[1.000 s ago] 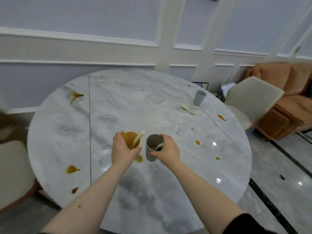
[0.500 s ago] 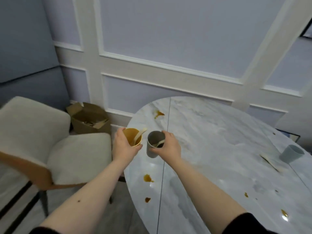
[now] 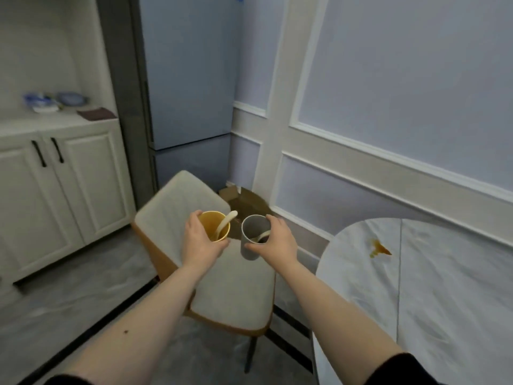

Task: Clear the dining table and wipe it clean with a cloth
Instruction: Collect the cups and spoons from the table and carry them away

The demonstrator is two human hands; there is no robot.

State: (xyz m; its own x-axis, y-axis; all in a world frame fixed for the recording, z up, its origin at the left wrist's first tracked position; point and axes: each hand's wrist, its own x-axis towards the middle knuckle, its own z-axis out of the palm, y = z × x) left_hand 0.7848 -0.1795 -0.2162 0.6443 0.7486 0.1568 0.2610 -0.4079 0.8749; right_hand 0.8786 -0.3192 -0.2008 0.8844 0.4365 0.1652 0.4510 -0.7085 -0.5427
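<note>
Yellow plastic fills the left hand (image 3: 201, 243): its grip is clamped around the yellow cup (image 3: 215, 226), fingers wrapped on the near wall, with a cream spoon (image 3: 226, 222) leaning out over the far rim. Just beside it, the right hand (image 3: 277, 241) is clamped on the grey cup (image 3: 251, 237), thumb on the near side and fingertips over the far rim; a second pale spoon (image 3: 262, 236) lies inside. Both forearms reach forward at about the same height, the 2 cups upright, close together and not touching. They hang in the air above the padded seat of a chair (image 3: 233, 290), well to the left of the marble surface (image 3: 433, 301), whose rounded edge curves past the right forearm. A brown spill (image 3: 380, 247) marks that surface near its far edge. Open grey floor (image 3: 69, 295) stretches left toward white cabinets (image 3: 55, 190), and a cardboard box (image 3: 244, 202) sits against the wall behind the chair.
</note>
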